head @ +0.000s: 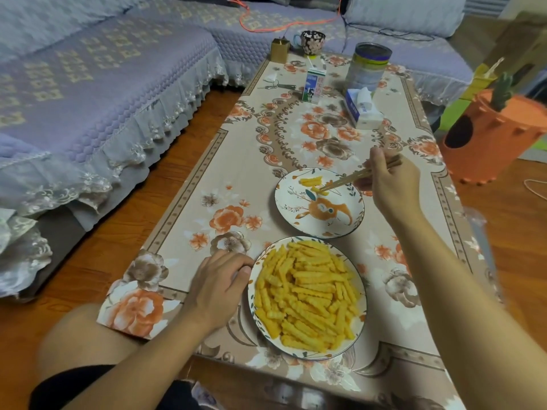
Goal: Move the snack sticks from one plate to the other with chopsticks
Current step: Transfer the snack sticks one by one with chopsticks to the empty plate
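Note:
A near plate [361, 294] holds a big heap of yellow crinkled snack sticks [307, 294]. Beyond it lies a second patterned plate [291, 216] with a few snack sticks [310, 181] at its far side. My right hand [390, 182] grips wooden chopsticks [346, 181], whose tips rest at a stick on the far plate. Whether the tips still pinch that stick is unclear. My left hand [217, 288] lies on the table, fingers curled against the near plate's left rim, holding nothing.
On the floral tablecloth [236, 184] farther back stand a milk carton [314, 84], a tissue pack [362, 109], a tin can [368, 66], a mug [312, 41], a small gold box [279, 50] and keys [276, 84]. A sofa [88, 93] runs along the left.

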The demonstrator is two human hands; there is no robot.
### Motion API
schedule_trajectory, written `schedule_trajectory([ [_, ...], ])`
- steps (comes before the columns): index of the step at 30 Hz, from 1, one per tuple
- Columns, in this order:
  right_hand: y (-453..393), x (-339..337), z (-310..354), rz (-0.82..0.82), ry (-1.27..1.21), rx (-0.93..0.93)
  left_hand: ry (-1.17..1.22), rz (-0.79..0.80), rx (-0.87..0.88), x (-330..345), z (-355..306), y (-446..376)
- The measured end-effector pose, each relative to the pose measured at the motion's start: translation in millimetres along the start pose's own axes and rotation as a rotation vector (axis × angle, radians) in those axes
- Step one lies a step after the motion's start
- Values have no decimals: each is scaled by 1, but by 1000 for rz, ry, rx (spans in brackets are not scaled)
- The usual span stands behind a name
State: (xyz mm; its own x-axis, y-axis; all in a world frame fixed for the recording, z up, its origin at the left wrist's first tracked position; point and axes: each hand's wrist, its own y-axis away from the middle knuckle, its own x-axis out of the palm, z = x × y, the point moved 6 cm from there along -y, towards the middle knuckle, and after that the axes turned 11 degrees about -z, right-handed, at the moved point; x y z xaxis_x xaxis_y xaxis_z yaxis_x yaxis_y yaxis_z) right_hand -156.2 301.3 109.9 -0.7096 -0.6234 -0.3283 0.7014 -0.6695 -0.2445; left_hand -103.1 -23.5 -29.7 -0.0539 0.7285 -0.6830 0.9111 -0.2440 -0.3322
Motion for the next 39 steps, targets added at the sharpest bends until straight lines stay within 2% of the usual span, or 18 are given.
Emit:
schedule_trajectory([
  [7, 22, -53, 16, -57, 6, 78, 10, -20, 3, -1, 0, -1],
  [10, 46, -91, 35, -94, -65, 183, 6, -23, 7, 0, 0, -1],
  [16, 93, -129, 50, -19, -68, 287, 4, -18, 10, 2, -1, -1],
  [20, 109, -116, 54, 67, -135, 266, 1, -10, 9, 2, -2, -1],
  [25, 119, -98, 59, 181, -82, 175, 0, -4, 12, 3, 0, 1],
  [32, 76, -109, 68, -46, -186, 71, -9, -11, 20, 3, 0, 1],
  [39, 21, -20, 25, 24, -66, 32, -17, -12, 18, 3, 1, 0],
])
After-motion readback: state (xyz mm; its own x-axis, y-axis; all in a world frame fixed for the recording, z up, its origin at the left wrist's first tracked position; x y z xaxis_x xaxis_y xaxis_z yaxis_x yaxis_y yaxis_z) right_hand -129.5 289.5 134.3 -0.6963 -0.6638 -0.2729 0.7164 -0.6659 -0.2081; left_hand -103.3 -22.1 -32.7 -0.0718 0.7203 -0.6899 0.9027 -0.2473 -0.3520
